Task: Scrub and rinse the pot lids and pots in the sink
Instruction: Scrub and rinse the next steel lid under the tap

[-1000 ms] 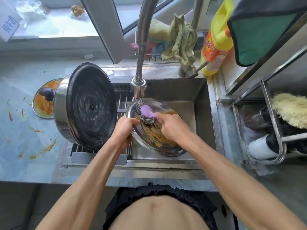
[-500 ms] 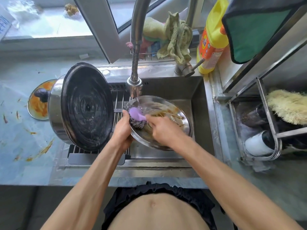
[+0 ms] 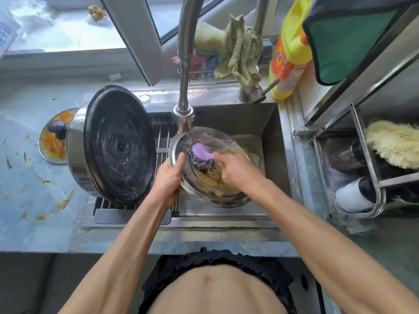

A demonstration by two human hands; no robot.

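over the sink [image 3: 269,123] we tilt a greasy pot lid [image 3: 210,189] under the faucet [image 3: 183,116], left hand [image 3: 169,180] gripping its rim to steady it, right hand [image 3: 235,171] apparently clamped on a purple-handled steel scourer [image 3: 199,155]; the big pot [image 3: 108,143] waits on the rack.

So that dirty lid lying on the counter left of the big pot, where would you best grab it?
By its dark knob. The glass lid lies flat on the counter, with the knob sticking up, so pinch the knob from above. Come from the left or front: the big pot, tipped on its side on the rack, crowds the lid's right edge. The rim looks too low to get fingers under easily.
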